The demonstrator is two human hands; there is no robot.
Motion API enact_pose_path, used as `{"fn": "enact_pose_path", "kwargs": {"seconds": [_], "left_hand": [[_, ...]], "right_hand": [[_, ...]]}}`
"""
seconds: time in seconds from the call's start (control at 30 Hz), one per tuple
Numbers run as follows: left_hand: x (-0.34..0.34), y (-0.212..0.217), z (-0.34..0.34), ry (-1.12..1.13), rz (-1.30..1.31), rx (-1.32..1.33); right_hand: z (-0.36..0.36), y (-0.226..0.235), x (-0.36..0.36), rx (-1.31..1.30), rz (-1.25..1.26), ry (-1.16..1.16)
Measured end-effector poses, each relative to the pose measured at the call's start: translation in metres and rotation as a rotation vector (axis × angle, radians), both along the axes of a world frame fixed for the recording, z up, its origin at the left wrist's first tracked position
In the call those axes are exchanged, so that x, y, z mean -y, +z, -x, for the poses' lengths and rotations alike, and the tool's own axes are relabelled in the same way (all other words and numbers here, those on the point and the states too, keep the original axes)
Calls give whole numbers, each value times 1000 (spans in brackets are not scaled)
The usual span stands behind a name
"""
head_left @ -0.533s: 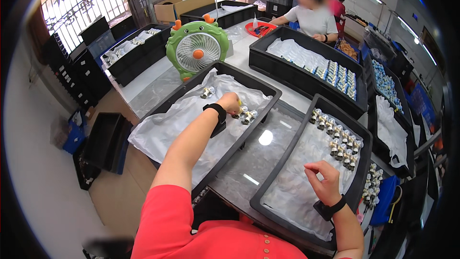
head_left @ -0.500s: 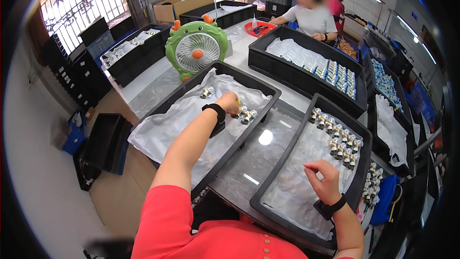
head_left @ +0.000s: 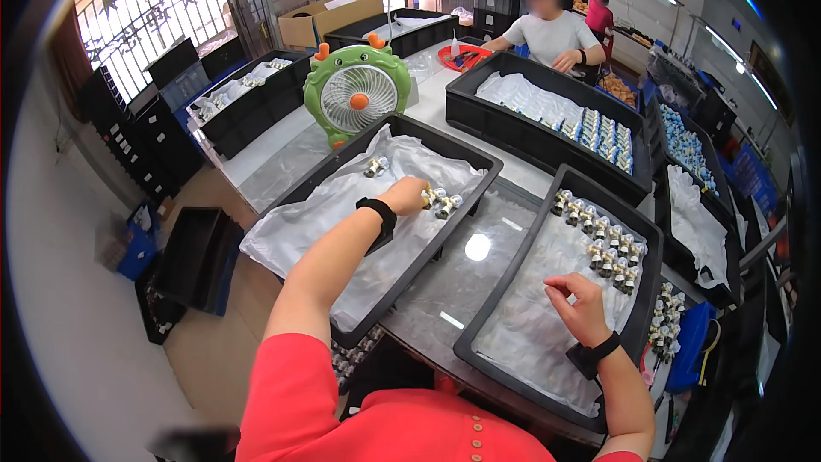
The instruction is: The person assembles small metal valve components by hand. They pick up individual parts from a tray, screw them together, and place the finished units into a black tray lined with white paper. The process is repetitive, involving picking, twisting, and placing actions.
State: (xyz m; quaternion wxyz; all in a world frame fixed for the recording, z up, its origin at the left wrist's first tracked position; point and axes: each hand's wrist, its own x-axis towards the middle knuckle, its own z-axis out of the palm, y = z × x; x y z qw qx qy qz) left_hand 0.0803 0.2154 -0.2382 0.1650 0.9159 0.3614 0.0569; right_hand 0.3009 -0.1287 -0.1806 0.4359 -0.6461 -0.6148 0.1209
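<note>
Metal fittings (head_left: 440, 202) lay at the 3 o'clock edge of the left tray (head_left: 295, 188), touched by the left hand (head_left: 409, 195).
Left fingers were curled onto them; right hand (head_left: 581, 308), over the right tray (head_left: 505, 291), had thumb and forefinger pinched, contents too small to tell.

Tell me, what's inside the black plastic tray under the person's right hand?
The black plastic tray is lined with a crinkled white plastic sheet. Rows of small metal fittings stand at its far end. The right hand hovers above the sheet. The tray's floor is covered.
</note>
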Motion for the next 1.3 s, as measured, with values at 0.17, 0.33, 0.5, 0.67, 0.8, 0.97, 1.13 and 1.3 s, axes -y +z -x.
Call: {"fn": "enact_pose_path", "kwargs": {"seconds": [0.17,0.33,0.5,0.67,0.8,0.97,1.13,1.3], "left_hand": [[10,4,-26,-135,-89,192],[20,8,-60,-83,-39,-96],[23,-7,-62,-78,-106,-152],[3,3,-52,-96,45,18],[29,50,-24,-167,16,74],[130,94,-11,-287,269,506],[219,96,-9,-605,553,374],[259,89,-17,-683,937,280]], "right_hand": [[-1,0,0,-23,21,-7],[-1,0,2,-36,27,7],[0,7,4,-17,88,32],[0,4,3,-24,85,39],[0,2,3,-45,97,58],[6,3,6,14,50,95],[8,-1,3,160,18,178],[-27,-23,3,135,284,132]]}}
